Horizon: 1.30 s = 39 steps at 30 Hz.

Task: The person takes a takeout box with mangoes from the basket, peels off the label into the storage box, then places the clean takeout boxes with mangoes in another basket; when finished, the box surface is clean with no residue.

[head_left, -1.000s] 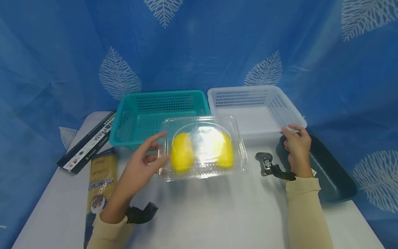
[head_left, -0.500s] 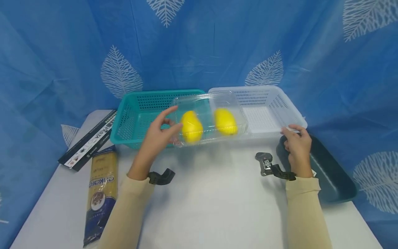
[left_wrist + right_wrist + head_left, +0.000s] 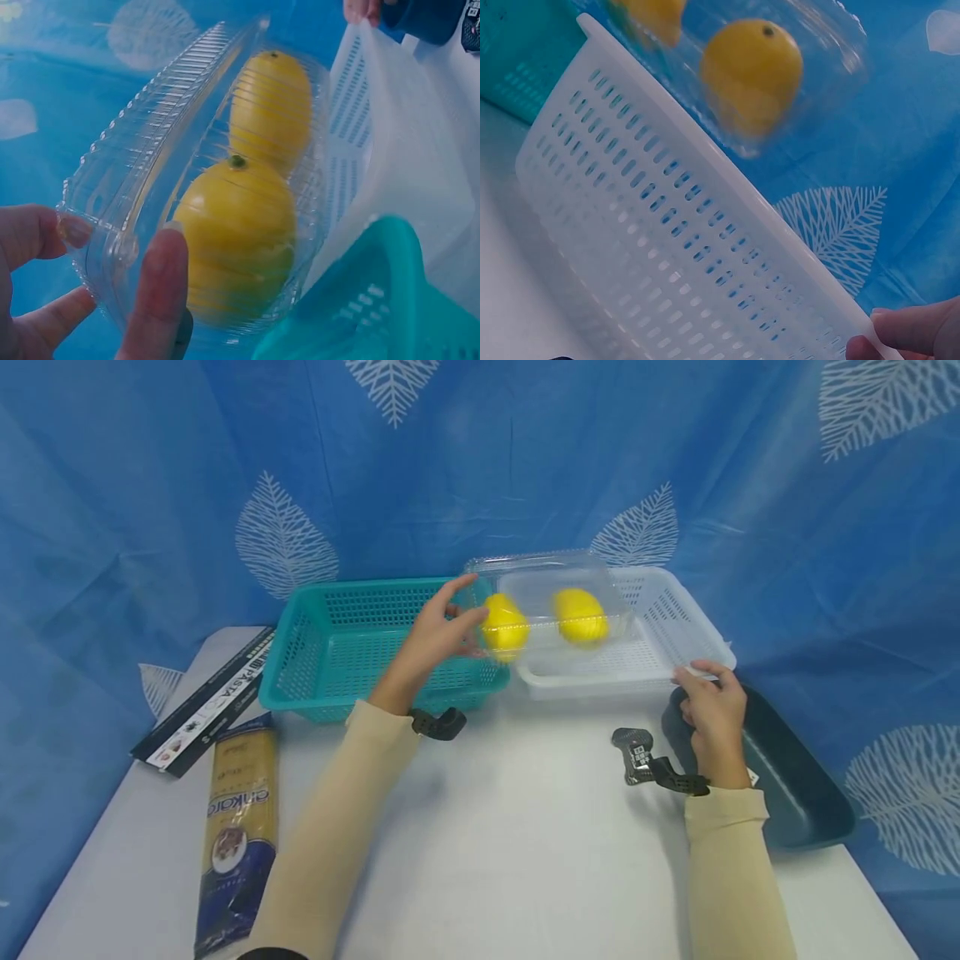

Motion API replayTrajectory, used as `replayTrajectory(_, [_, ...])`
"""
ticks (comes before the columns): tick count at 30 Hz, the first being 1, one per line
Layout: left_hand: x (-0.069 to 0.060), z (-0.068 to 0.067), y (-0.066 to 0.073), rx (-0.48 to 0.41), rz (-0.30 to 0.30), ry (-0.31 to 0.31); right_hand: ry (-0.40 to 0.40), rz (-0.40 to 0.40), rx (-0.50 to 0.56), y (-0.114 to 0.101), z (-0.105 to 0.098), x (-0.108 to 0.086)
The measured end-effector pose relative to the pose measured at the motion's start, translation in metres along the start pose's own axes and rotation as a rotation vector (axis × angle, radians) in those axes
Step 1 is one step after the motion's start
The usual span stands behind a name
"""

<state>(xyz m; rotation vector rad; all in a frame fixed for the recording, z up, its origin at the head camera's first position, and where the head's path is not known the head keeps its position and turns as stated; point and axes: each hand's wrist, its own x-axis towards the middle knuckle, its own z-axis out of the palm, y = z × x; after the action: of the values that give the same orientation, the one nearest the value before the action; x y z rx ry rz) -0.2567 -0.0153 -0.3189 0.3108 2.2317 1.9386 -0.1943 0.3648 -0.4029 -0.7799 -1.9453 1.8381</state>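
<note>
My left hand (image 3: 431, 639) pinches the left end of a clear plastic clamshell container (image 3: 551, 568), thumb on one side and fingers on the other. Inside it lie two yellow fruits (image 3: 238, 244), with a small green stem mark visible on the nearer one; their exact kind is unclear. The container hangs tilted above the white basket (image 3: 592, 682), overlapping the teal basket's (image 3: 330, 703) right end in the head view. With thumb and fingers, my right hand (image 3: 716, 718) grips the white basket's front right rim, as the right wrist view also shows.
A dark green tray (image 3: 798, 777) lies under and beside the right wrist. Left of it is a small black packet (image 3: 634, 756). On the table's left lie a long black-and-white pasta box (image 3: 206, 706) and a gold-and-blue pasta bag (image 3: 238, 827). A blue curtain (image 3: 465, 460) hangs behind.
The left hand has carried the clear container with the fruits up, away and to the right, from in front of the baskets to above the white basket. The right hand stays on the rim.
</note>
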Motion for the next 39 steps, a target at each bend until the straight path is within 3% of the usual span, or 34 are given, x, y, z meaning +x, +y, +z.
replayTrajectory(5, [0.027, 0.025, 0.005, -0.02, -0.031, -0.049, 0.02, 0.006, -0.006, -0.001, -0.002, 0.0])
replayTrajectory(14, [0.063, 0.066, 0.004, 0.055, -0.103, -0.108, 0.017, 0.005, -0.024, -0.002, -0.001, 0.0])
replayTrajectory(18, [0.071, 0.084, 0.0, 0.076, -0.135, -0.119, 0.02, 0.004, -0.027, -0.002, -0.002, 0.0])
replayTrajectory(25, [0.084, 0.115, -0.013, 0.085, -0.183, -0.087, 0.018, -0.002, -0.035, -0.001, -0.002, 0.0])
replayTrajectory(35, [0.096, 0.14, -0.034, 0.255, -0.245, -0.07, 0.004, -0.002, -0.056, -0.002, 0.006, -0.003])
replayTrajectory(39, [0.097, 0.153, -0.042, 0.363, -0.252, -0.053, 0.01, -0.013, -0.065, 0.001, 0.002, -0.002])
